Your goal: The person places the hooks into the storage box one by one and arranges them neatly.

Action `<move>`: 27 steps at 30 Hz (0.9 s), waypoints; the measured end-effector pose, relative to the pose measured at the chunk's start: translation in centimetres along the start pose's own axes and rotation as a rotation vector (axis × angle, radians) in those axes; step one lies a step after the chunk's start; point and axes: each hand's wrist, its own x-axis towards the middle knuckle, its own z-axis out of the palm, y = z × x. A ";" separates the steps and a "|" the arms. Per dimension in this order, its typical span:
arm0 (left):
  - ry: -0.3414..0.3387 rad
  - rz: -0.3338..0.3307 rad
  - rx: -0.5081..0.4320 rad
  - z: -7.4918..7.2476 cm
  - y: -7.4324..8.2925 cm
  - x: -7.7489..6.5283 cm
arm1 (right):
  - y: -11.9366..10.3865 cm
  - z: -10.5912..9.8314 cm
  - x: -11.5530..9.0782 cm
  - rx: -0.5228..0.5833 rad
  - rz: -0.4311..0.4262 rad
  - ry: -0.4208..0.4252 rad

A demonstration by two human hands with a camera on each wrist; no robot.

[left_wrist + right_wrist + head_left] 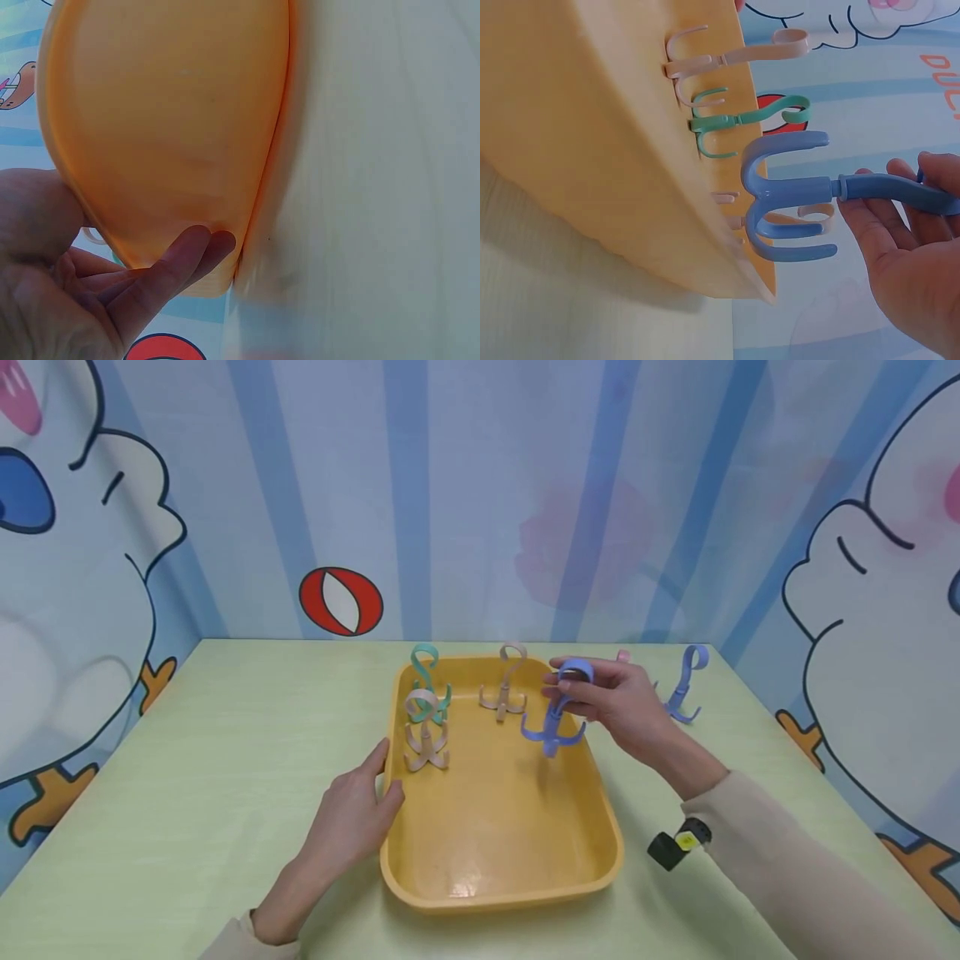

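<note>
My right hand (pixel 626 706) pinches a blue four-prong hanging hook (pixel 552 731) by its curved upper part. The hook hangs upright, prongs down, over the right side of a yellow tray (pixel 502 897). In the right wrist view the blue hook (pixel 791 191) shows its curled prongs close up, with fingers and thumb around its stem. My left hand (pixel 352 818) grips the tray's left rim, thumb over the edge and fingers (pixel 161 289) against the outer wall. Inside the tray stand a green hook (pixel 424 672), a beige hook (pixel 427 747) in front of it and a pinkish hook (pixel 504 697) toward the back.
Another blue hook (pixel 682 685) stands on the pale green table (pixel 225 760) to the right of the tray. The tip of a pink thing (pixel 623 656) shows behind my right hand. A striped blue backdrop (pixel 480 502) with cartoon figures borders the table.
</note>
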 end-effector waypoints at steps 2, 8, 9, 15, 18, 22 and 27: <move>0.000 0.001 -0.001 0.0 0.0 0.0 | 0.1 0.2 0.1 -0.008 0.005 -0.004; 0.000 0.004 0.003 0.1 -0.1 0.0 | 0.4 0.7 0.6 -0.038 -0.002 -0.020; 0.000 0.004 0.005 0.1 -0.1 0.0 | 0.5 0.9 0.7 -0.038 -0.004 -0.019; 0.005 0.009 0.014 0.2 -0.1 0.0 | 0.6 1.5 0.9 -0.043 0.012 -0.017; 0.007 0.009 0.018 0.2 -0.1 0.1 | 0.6 1.8 1.1 -0.072 0.027 -0.012; 0.007 0.010 0.027 0.1 0.0 0.1 | 0.6 2.1 1.4 -0.113 0.057 -0.008; 0.008 0.018 0.022 0.0 0.0 0.1 | 0.6 2.4 1.7 -0.154 0.093 -0.008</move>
